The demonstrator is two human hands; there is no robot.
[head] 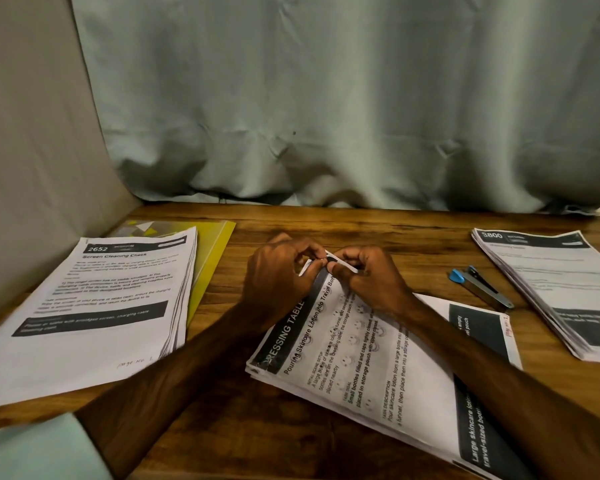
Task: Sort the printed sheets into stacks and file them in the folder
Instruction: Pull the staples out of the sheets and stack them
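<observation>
A stack of printed sheets headed "Dressing Table" [371, 362] lies turned sideways on the wooden table in front of me. My left hand [278, 275] and my right hand [368, 278] meet at its far top corner, and both pinch that lifted, curled corner between fingers and thumbs. A second stack headed "Screen Cleaning Check" [94, 306] lies at the left, partly on top of a yellow folder [212, 258]. A third stack [561, 289] lies at the right edge.
A stapler with a blue tip [480, 285] lies between the middle stack and the right stack. A pale green curtain [326, 98] hangs behind the table, a beige panel [32, 168] stands at the left, and light green fabric [39, 448] shows at the lower left.
</observation>
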